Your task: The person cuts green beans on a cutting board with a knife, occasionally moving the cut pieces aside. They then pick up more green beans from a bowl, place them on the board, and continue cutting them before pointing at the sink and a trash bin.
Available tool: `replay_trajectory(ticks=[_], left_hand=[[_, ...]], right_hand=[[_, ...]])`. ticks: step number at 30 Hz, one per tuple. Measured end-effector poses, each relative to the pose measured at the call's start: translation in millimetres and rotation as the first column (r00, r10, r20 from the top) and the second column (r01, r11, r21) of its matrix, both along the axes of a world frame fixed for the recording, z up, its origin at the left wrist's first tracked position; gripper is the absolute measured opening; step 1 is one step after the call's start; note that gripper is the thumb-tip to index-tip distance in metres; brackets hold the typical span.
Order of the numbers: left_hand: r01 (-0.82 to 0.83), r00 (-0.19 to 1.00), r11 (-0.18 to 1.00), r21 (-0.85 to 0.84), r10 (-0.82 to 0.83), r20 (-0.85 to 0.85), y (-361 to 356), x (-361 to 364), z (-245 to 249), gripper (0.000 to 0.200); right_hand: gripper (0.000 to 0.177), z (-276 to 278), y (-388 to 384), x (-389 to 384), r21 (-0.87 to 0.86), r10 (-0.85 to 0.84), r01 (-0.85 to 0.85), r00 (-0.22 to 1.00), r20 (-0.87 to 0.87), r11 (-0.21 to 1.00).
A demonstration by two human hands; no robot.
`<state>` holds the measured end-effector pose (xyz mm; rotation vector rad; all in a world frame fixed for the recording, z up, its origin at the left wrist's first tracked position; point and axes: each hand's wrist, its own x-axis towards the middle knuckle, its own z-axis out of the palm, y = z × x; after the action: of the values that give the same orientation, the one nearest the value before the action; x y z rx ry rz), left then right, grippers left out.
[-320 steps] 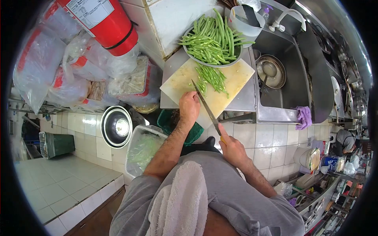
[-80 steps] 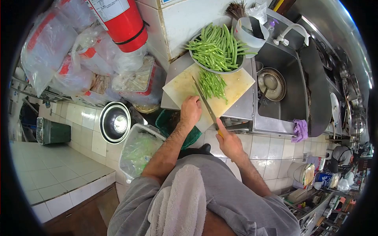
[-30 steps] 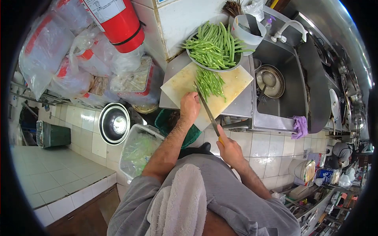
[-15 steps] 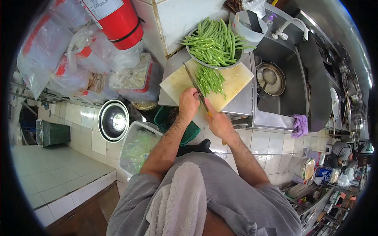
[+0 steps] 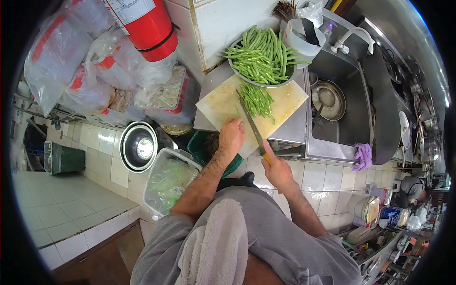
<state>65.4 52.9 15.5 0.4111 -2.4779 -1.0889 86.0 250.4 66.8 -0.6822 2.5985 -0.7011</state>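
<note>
My right hand (image 5: 277, 170) grips the yellow handle of a long knife (image 5: 250, 118). The blade slants up and left over a pale cutting board (image 5: 216, 102), alongside a heap of sliced green beans (image 5: 256, 100). At the board's near edge, left of the blade, my left hand (image 5: 232, 135) is closed, fingertips pinched together. A thin green bean (image 5: 238, 111) shows faintly at the fingertips; the fingers hide most of it. Behind the board stands a metal bowl (image 5: 275, 86) with whole and sliced green beans (image 5: 266, 52).
Right of the board is a metal sink (image 5: 349, 107) holding a pan (image 5: 339, 107). A white plastic container (image 5: 300, 40) stands by the bowl. Below left are a clear bin (image 5: 154, 192) and steel bowls (image 5: 122, 147) on the floor. A fire extinguisher (image 5: 159, 45) hangs at upper left.
The knife and my right hand have moved right and toward me, so the blade is farther from my left fingertips. My left hand has shifted slightly right and toward me.
</note>
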Motion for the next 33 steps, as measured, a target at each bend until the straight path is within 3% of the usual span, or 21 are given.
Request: replay_trajectory(ticks=[14,23,28,33], left_hand=[[-0.056,0.997,0.997,0.062,0.058,-0.04,0,-5,-3,0.013],[-0.033,0.998,0.996,0.087,0.037,-0.048,-4,-6,-6,0.013],[-0.054,0.997,0.997,0.055,0.057,-0.055,-5,-7,-7,0.01],[-0.022,1.0,1.0,-0.02,0.022,-0.013,0,-2,0,0.011]], right_hand=[[0.07,10,32,35,-0.027,0.084,-0.084,0.996,-0.001,0.996],[0.068,-3,-41,-21,-0.023,0.082,-0.082,0.997,-0.015,0.996],[0.067,0,-31,-7,-0.035,0.093,-0.096,0.993,-0.072,0.995],[0.066,11,28,32,-0.01,0.022,-0.02,0.989,0.147,1.0]])
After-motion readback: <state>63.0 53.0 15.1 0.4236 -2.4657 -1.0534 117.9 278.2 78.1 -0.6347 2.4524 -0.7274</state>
